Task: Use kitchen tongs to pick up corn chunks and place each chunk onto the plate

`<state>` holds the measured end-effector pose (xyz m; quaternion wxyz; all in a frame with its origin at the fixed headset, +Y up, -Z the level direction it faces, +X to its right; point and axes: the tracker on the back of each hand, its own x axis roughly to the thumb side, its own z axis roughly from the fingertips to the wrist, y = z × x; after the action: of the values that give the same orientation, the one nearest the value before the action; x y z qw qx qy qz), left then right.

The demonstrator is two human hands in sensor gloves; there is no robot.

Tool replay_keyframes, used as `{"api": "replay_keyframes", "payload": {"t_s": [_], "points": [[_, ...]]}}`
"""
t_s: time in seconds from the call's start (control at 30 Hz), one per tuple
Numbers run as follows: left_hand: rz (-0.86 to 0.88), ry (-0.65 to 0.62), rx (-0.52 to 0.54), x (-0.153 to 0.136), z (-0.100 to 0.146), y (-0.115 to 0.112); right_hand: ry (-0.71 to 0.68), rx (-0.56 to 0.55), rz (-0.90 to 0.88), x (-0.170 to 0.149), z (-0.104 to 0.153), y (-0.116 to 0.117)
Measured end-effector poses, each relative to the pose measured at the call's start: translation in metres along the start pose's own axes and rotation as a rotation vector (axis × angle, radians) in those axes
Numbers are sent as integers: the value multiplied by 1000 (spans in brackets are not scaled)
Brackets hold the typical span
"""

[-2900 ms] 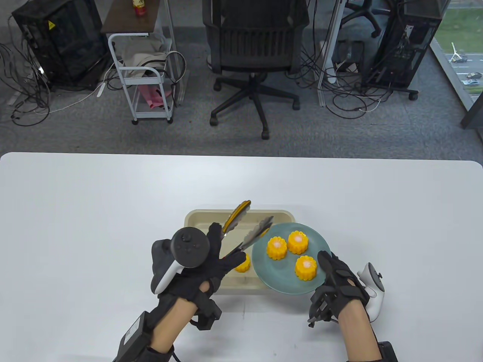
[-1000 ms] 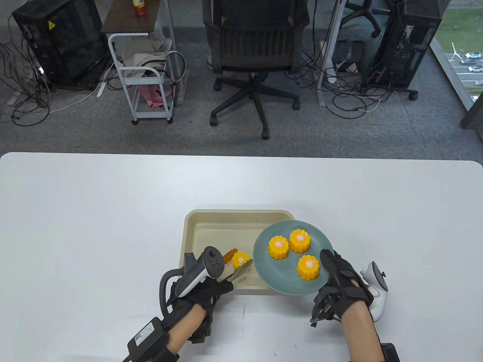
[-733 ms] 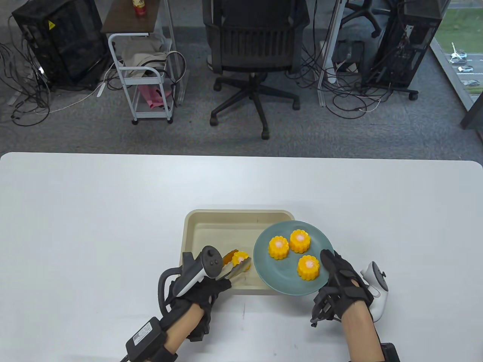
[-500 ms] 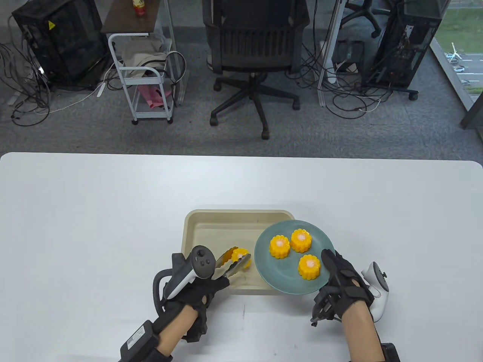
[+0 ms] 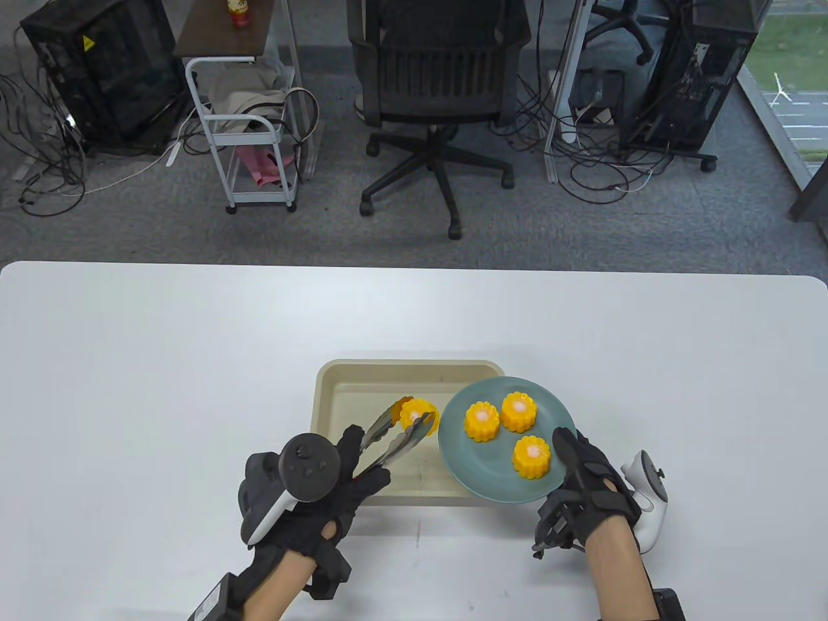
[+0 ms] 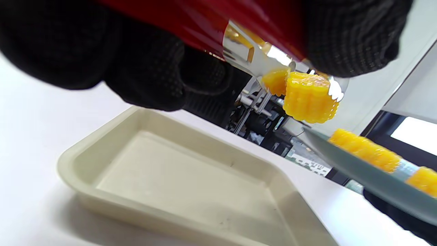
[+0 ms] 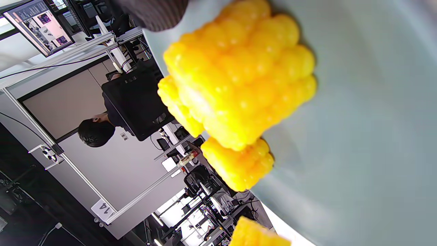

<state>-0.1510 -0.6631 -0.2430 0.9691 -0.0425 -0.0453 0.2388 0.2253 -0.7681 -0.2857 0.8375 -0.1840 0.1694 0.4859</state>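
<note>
My left hand (image 5: 362, 462) grips metal kitchen tongs (image 5: 388, 443), and their tips clamp a yellow corn chunk (image 5: 419, 414) above the beige tray (image 5: 323, 401). In the left wrist view the corn chunk (image 6: 309, 100) hangs between the tong tips, clear of the empty tray (image 6: 170, 177). My right hand (image 5: 572, 466) holds the teal plate (image 5: 491, 482) by its near right rim, thumb on top. The plate overlaps the tray's right edge and carries three corn chunks (image 5: 482, 422), (image 5: 519, 411), (image 5: 532, 457). The right wrist view shows the plate (image 7: 358, 136) with a corn chunk (image 7: 239, 75) close up.
White table (image 5: 194, 362) around the tray. Beyond its far edge stand an office chair (image 5: 440, 97), a white cart (image 5: 249, 129) and computer towers with cables on the floor.
My left hand lowered the tongs onto the last chunk in the tray, closed them on it and lifted it up toward the plate. The right hand kept holding the plate.
</note>
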Motion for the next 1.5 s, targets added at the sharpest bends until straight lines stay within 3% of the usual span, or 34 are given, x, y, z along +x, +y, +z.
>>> {"api": "replay_keyframes", "payload": {"t_s": [0.13, 0.4, 0.6, 0.87, 1.13, 1.33, 1.5], "points": [[-18, -96, 34, 18, 11, -1, 0, -5, 2, 0, 0, 0], [-82, -222, -17, 46, 15, -24, 5, 0, 4, -1, 0, 1], [-115, -225, -61, 51, 13, -38, 6, 11, -7, -1, 0, 2], [-13, -211, -69, 41, 11, -35, 21, 18, -14, -3, -1, 2], [76, -166, -25, 24, 6, -23, 17, 10, -9, -3, -1, 1], [106, -14, 20, -3, -7, -12, 15, 14, -12, -3, -1, 1], [84, 129, 14, -29, -25, -17, 14, 17, -14, -2, -1, 1]]}}
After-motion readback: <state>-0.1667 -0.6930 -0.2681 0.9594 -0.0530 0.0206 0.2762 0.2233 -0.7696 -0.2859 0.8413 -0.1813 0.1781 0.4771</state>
